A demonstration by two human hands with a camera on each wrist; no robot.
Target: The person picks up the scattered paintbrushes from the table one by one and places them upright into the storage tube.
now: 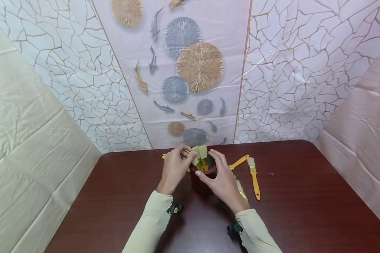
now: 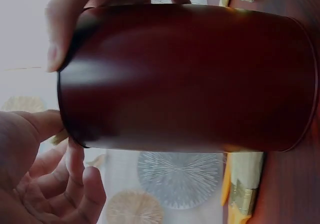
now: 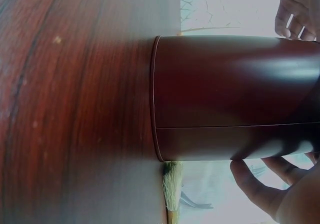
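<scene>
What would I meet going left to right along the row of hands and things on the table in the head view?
Left hand → cup → right hand → rightmost brush.

PLACE: cloth-walled booth | fish-print backdrop [image 1: 190,70] | plain side drapes [image 1: 28,158] | red-brown table [image 1: 304,196]

2 pale cream wrist-length sleeves [image 1: 149,223], snug cuffs [image 1: 243,213], 2 small boxy black wrist cameras [image 1: 235,229]

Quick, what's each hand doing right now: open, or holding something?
Left hand: closed, apparently pinching a paintbrush by its bristles.
Right hand: closed, holding the dark red container near its rim.
</scene>
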